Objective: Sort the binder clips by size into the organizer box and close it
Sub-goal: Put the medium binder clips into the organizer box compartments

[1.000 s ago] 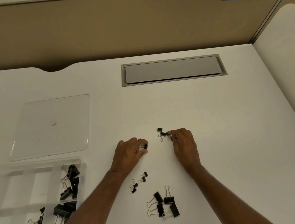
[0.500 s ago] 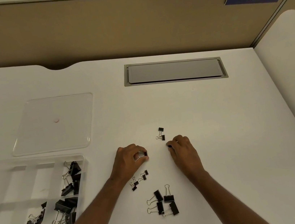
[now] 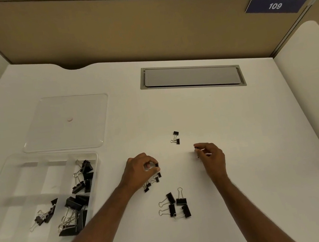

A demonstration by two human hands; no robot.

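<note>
My left hand [image 3: 141, 169] pinches a small black binder clip [image 3: 156, 165] just above a loose group of small clips [image 3: 152, 181] on the white desk. My right hand [image 3: 210, 156] pinches another small clip [image 3: 196, 149] at its fingertips. Two small clips [image 3: 176, 137] lie farther back between the hands. Several medium clips [image 3: 175, 205] sit in a cluster nearer to me. The clear organizer box [image 3: 5, 179] stands open at the left, with large clips [image 3: 84, 177] in its right compartments and a few smaller ones [image 3: 44, 215] at front.
The box's clear lid [image 3: 66, 121] lies flat behind the box. A grey cable hatch [image 3: 191, 76] is set into the desk at the back. A tan partition with a "109" sign [image 3: 274, 5] closes off the far side.
Both hands drew back toward me from the far pair of clips, each keeping a small clip pinched. The right hand also shifted right, away from the two clips left on the desk.
</note>
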